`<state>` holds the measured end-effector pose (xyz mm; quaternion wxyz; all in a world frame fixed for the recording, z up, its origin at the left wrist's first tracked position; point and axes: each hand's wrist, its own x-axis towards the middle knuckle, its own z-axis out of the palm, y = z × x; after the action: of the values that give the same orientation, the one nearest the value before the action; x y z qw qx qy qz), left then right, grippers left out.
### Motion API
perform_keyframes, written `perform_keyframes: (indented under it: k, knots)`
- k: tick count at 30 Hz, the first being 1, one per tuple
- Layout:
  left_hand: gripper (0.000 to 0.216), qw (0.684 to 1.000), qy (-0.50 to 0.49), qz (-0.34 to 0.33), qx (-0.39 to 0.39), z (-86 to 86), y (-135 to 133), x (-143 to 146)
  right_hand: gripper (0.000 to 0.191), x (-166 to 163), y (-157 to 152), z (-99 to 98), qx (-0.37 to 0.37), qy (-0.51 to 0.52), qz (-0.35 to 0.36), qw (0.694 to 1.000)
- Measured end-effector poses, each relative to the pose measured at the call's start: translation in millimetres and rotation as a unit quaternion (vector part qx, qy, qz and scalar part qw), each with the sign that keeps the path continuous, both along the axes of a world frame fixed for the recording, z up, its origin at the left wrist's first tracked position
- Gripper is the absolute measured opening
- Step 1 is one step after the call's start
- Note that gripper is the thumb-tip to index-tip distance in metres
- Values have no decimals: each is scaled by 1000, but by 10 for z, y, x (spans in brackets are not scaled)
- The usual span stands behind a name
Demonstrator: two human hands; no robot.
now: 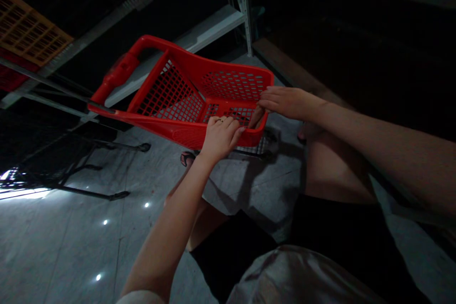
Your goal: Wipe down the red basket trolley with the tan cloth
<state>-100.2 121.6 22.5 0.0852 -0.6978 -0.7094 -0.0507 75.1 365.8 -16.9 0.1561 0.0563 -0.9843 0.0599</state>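
A red plastic shopping cart (192, 130) with latticed walls stands in front of me, its handle pointing to the far left. My left hand (221, 137), with a ring on one finger, is closed over the basket's near side rim. Around the corner of the short end on the right, my right hand (283, 100) grips the rim, its fingers bent over the edge. A brownish shape just inside the rim below that hand is too dim to tell from its thumb or palm. Through the lattice the basket floor shows pale openings.
Metal shelving (245, 14) rises behind the cart. An orange crate (33, 26) sits on a shelf at upper left. Dark cart frames with casters (119, 195) stand at left. A dark brown low surface (320, 52) lies at right. The grey tiled floor (81, 237) reflects small lights.
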Motion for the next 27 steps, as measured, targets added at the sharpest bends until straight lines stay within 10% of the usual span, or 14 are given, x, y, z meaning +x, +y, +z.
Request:
perform_keyframes:
  k: [9,20,27]
  knots:
    - [41,998,-36,56,-25,85,-339,-440,33,-474,-1033,-153,90,156,131,975]
    - [41,995,-61,54,-55,197,-841,-617,26,-575,-65,182,7,-48,140,989]
    - [35,992,-37,90,-76,174,-741,-916,26,-762,-312,154,48,-46,84,994]
